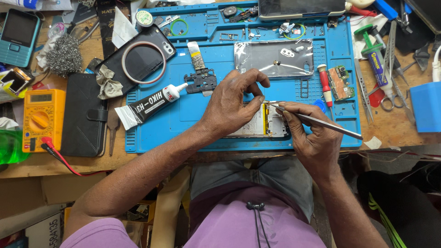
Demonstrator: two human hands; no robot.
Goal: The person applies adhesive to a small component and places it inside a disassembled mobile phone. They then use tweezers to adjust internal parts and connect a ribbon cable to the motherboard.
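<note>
Head view looks straight down on a blue repair mat (183,119) spread over a wooden bench. An opened phone (264,125) lies at the near edge of the mat, its long axis running left to right, back removed so the pale battery and a yellow strip show. Both hands meet over its far edge.

The left hand (232,103) arches over the phone's left half, covering it, with thumb and forefinger pinched together at the far edge; whether something tiny sits in that pinch cannot be told. The right hand (312,138) rests just right of the phone, fingers curled closed round metal tweezers (317,120). The tweezers slant from far left to near right, their tip touching or all but touching the left fingertips, their tail pointing off toward the right side of the mat. The phone thus lies under the left hand and to the left of the right one; the left is the nearer.

Farther back on the mat lies a clear plastic bag (274,57) holding small metal parts. The mat's far compartments hold screws and a green ring. A black glue tube (149,104) lies left of the hands, a red-handled screwdriver (325,85) to the right, and a yellow multimeter (41,117) off the mat at far left.
</note>
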